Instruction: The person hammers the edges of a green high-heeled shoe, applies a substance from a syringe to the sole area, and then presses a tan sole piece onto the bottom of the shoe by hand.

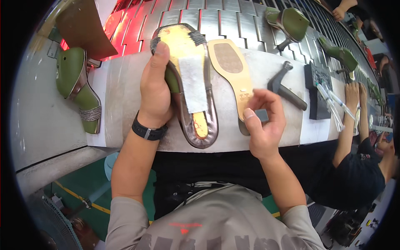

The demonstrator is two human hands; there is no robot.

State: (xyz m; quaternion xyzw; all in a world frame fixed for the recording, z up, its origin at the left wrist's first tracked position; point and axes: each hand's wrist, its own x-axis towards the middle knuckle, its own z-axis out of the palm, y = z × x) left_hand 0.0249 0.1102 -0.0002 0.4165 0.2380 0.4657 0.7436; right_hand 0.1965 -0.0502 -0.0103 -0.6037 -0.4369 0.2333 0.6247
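A brown shoe upper on a green last (191,96) is held bottom up over the bench, with my left hand (156,85) closed round its side, thumb on the toe end. Its underside shows yellow material with a pale grey strip down the middle. Just right of it lies a beige insole (238,87) with a brown toe patch. Over the insole's heel end is my right hand (266,121), fingers curled round a small dark grey block (261,115). What part of the block the palm hides I cannot tell.
Right of my right hand lies a hammer (287,87), then a dark block (316,91) with several pen-like sticks. A strapped shoe on a green last (75,79) stands at the left. More shoes (291,25) sit on the metal slat conveyor (196,18). A co-worker's arms (350,121) reach in at right.
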